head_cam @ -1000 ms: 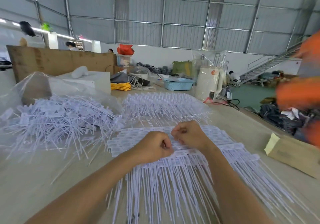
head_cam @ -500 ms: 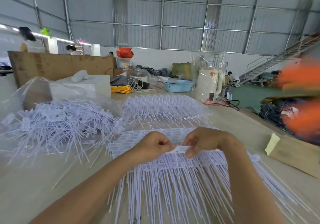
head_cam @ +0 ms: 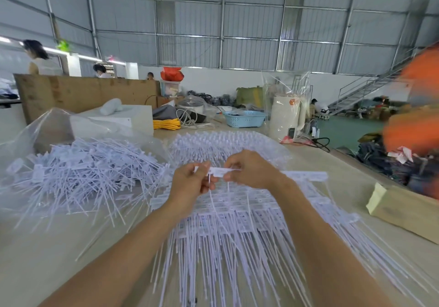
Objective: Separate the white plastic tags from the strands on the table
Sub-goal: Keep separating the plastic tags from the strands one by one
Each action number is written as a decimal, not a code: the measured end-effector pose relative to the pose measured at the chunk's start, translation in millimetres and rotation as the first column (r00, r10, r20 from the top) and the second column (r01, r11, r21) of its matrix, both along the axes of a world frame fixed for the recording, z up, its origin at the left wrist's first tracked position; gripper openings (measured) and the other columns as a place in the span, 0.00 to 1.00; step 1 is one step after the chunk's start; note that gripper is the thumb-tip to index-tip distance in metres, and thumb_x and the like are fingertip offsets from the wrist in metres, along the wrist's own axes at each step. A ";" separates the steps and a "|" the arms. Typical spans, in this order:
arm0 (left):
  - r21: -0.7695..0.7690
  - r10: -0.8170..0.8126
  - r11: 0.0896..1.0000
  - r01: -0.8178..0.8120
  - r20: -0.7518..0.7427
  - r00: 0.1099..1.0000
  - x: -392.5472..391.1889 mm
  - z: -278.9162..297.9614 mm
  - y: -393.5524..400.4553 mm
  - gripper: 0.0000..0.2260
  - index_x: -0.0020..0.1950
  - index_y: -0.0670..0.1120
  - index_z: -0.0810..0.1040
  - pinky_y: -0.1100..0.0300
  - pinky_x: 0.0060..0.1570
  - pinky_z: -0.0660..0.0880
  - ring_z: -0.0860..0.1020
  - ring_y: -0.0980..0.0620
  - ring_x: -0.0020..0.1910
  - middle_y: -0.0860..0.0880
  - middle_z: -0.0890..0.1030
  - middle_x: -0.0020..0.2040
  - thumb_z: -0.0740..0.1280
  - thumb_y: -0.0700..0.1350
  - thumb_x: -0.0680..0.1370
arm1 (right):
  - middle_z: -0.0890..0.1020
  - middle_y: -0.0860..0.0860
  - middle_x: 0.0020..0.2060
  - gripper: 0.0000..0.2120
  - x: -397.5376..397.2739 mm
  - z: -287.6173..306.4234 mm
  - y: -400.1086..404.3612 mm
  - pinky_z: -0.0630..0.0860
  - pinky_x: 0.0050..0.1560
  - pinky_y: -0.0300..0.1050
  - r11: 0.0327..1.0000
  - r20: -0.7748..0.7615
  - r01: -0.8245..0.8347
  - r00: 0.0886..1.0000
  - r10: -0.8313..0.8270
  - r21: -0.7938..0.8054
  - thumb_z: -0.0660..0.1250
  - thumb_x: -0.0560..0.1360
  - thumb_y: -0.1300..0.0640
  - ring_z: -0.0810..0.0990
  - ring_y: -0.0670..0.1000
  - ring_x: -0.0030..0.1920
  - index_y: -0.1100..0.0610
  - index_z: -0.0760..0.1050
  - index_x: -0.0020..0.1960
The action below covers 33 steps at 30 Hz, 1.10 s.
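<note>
At the far left a clear plastic bag [head_cam: 47,126] sags open over a loose heap of separated tags [head_cam: 78,178], its left side cut off by the frame edge, so how far the heap runs is unclear. Print on the tag labels is too blurred to read. Just right of it, the left hand [head_cam: 190,183] is raised above the surface [head_cam: 47,254], its grip curled round one end of a white plastic tag [head_cam: 219,171], a thin strand hanging down from it. The right hand [head_cam: 251,170] pinches the tag's other end between thumb and fingers. Below both hands lies the sheet of joined tags [head_cam: 232,223], strands pointing toward the camera (the forearms hide much of it, and its near end runs out of view). Behind the hands, another batch of tags [head_cam: 225,145] sits under clear film. Further right lies a brown paper package [head_cam: 403,214], partly cut off. An orange blur [head_cam: 415,126] at the right edge cannot be identified. Beyond is a metal-walled warehouse with a staircase [head_cam: 370,88].
</note>
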State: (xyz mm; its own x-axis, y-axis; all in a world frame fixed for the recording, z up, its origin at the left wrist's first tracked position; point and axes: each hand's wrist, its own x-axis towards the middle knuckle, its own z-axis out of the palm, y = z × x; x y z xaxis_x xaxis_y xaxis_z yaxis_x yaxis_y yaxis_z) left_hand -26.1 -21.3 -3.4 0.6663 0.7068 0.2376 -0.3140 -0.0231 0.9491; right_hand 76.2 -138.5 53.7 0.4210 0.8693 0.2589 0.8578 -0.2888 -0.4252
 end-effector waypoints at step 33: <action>0.338 0.124 0.939 -0.060 -0.171 0.977 23.2 -17.7 2.7 0.15 0.35 0.42 0.74 0.64 0.26 0.69 0.71 0.55 0.22 0.48 0.75 0.26 0.62 0.44 0.81 | 0.74 0.49 0.36 0.10 14.8 -77.5 22.1 0.71 0.50 0.51 0.981 -0.101 0.134 0.988 -0.120 0.139 0.58 0.79 0.46 0.73 0.52 0.41 0.50 0.74 0.44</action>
State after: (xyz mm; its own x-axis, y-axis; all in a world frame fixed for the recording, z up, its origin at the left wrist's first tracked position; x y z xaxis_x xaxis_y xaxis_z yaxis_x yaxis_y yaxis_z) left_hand -2.8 -18.6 -21.0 0.6572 0.6705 0.3444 -0.1130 -0.3641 0.9245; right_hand 91.0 -116.4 -23.8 0.5534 0.7632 0.3336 0.7734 -0.3222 -0.5459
